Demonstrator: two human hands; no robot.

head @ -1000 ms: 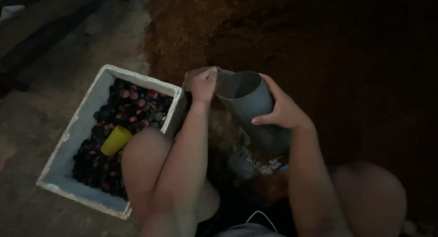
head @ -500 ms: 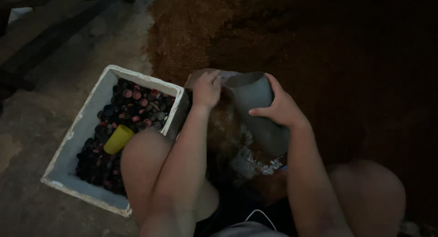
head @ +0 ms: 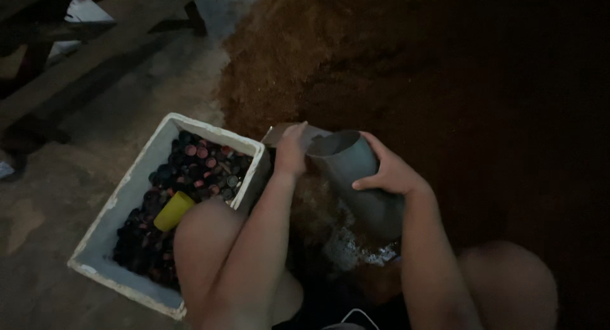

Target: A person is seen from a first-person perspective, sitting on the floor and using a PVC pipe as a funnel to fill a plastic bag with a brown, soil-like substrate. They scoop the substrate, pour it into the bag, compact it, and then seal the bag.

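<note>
Your right hand (head: 389, 172) wraps around a tilted grey pipe (head: 359, 177) between your knees. Your left hand (head: 291, 149) pinches the edge of a clear bag (head: 343, 241) beside a white box (head: 121, 203) of caps.

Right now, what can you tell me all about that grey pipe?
The grey pipe is a short, wide tube, seemingly plastic, smooth and dull. It leans, its open mouth facing up and left, its lower end in a clear bag of brown soil. The right hand grips its side; the left hand is at its mouth.
</note>
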